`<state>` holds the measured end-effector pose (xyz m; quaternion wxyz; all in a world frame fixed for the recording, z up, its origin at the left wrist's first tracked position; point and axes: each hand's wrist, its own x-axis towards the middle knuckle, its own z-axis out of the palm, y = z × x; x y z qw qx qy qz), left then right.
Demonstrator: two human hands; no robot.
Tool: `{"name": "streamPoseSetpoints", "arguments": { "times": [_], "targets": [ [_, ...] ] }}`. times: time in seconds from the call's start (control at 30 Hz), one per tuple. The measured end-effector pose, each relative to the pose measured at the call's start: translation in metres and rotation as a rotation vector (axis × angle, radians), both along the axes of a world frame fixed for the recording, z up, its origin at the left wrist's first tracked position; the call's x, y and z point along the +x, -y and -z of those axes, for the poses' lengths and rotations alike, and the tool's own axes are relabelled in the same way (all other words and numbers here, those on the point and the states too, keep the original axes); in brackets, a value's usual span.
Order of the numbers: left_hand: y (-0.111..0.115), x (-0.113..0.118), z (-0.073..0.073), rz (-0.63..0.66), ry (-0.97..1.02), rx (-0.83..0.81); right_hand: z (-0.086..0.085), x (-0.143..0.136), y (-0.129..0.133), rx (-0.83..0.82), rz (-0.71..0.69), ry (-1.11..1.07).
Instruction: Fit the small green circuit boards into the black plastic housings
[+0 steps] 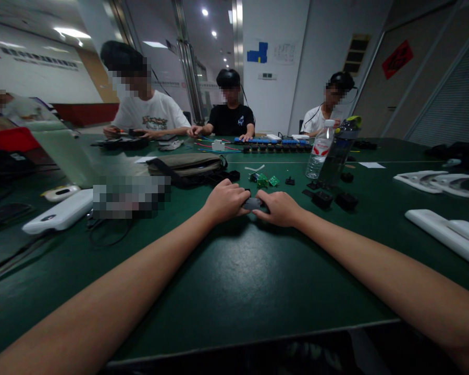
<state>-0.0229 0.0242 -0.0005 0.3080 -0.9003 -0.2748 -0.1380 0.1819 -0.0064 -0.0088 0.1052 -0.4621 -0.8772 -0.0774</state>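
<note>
Two-handed pinch over the green table (234, 291): left hand (226, 201) on the left end, right hand (280, 208) on the right, grey part (252, 203) directly between, long axis seemingly left to right, neither hand nearer. Just beyond, slightly right, green pieces (262, 182).

The tabletop (226, 297) is deep green. The held piece (252, 203) is grey, the boards (262, 181) bright green, the blocks (322, 200) black. The bottle (316, 167) is clear, with a white cap (329, 123) and a red-and-white label (321, 150); the tumbler (335, 160) is dark under a yellow-green lid (354, 122). The bag (189, 162) is olive-brown with a black strap (168, 170), the container (64, 152) pale green, the case (59, 212) white. The strip (269, 141) is blue, the wires (205, 139) red and blue. One shirt (160, 107) is white with a brownish print (153, 123), another (229, 117) black with a small pale motif (241, 120). The door sign (397, 59) is red with dark lettering.
</note>
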Motion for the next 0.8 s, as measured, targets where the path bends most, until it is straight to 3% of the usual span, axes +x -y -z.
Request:
{"name": "streamPoseSetpoints", "arguments": {
  "times": [0.8],
  "targets": [
    [0.0013, 0.0012, 0.0008, 0.016, 0.010, 0.004, 0.0006, 0.0003, 0.0001, 0.013, -0.016, 0.020]
  ]
}}
